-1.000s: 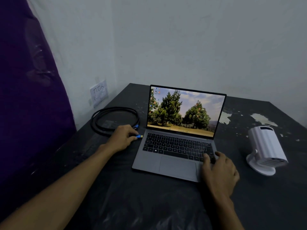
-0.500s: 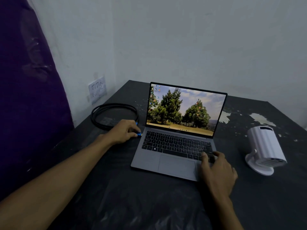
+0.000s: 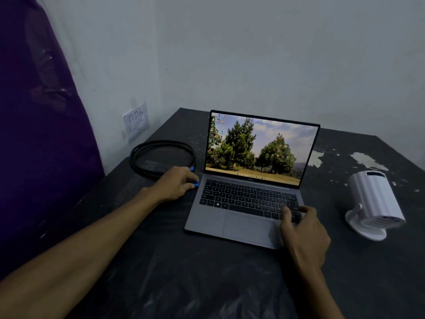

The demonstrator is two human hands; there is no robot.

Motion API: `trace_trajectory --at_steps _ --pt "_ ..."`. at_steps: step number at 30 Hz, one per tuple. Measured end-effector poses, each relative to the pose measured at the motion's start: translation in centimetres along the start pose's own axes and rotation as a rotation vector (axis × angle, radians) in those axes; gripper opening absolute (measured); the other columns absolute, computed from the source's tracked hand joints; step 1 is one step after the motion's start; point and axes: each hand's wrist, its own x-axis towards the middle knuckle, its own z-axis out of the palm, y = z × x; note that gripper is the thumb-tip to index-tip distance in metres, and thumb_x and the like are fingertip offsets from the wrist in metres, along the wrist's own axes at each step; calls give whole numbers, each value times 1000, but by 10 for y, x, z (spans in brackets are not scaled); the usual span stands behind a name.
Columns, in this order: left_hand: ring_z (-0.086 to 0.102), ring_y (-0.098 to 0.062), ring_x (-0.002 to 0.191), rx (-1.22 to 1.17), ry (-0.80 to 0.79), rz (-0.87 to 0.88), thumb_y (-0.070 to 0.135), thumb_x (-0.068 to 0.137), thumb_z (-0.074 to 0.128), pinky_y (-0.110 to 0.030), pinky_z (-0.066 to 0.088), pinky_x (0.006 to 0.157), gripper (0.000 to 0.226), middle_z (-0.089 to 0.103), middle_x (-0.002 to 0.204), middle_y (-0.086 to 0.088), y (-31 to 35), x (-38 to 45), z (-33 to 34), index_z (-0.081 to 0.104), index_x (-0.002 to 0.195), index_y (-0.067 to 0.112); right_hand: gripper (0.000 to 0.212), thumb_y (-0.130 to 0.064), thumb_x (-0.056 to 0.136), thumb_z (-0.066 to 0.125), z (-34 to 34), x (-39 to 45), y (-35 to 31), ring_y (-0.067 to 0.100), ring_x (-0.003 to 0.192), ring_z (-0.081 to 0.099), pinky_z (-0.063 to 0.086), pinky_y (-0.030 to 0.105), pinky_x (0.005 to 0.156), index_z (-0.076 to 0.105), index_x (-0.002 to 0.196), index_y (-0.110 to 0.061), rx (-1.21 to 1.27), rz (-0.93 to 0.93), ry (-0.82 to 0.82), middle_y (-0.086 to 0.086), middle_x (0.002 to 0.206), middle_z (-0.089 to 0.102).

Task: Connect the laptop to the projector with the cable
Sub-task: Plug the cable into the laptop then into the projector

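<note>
Nearest, the right hand (image 3: 301,236) rests with an open grip on the laptop (image 3: 248,199), at the keyboard's right corner, likely bracing it against the sideways push. On the far side, the left hand (image 3: 177,184) has its grip closed on the blue plug (image 3: 196,183) at the laptop's left edge. The cable (image 3: 161,157) lies coiled behind; the projector (image 3: 374,203) stands apart on the worktop (image 3: 184,284), unconnected.

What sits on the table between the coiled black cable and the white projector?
In the head view, the open laptop lies between the cable and the projector, with both hands on or beside it.
</note>
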Motion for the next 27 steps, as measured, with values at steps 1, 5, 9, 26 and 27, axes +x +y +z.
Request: trace_trajectory --at_steps 1,5,9,26,27 --pt "59 -14 81 13 0 3 14 91 73 -33 51 81 30 64 103 -2 0 0 1 74 121 14 54 -57 96 49 1 0 1 32 101 69 47 44 95 58 123 -11 -3 2 0 11 109 75" --pt "58 -10 78 61 -63 17 16 92 72 -28 49 76 28 64 99 1 0 4 -4 75 119 18 57 -63 95 46 -1 -2 5 31 105 69 49 44 96 57 126 -16 17 12 -3 9 112 75" --pt "65 2 76 12 -109 -80 30 86 77 -23 48 71 11 73 86 12 1 26 -24 81 95 25 56 -64 94 45 -3 -5 4 33 109 67 52 49 96 56 129 -22 52 52 18 9 116 75" --pt "59 -32 125 542 -88 -558 20 89 66 -40 50 95 47 60 137 -16 35 64 -8 59 133 6 40 -52 95 57 -9 3 2 33 107 68 51 47 99 64 123 -24 45 140 -7 11 112 74" --pt "61 -33 124 520 -49 -566 20 89 66 -40 51 93 47 61 136 -17 35 63 -13 58 132 4 39 -51 95 57 -9 3 2 33 107 68 51 46 99 65 122 -24 38 144 -7 11 112 74"
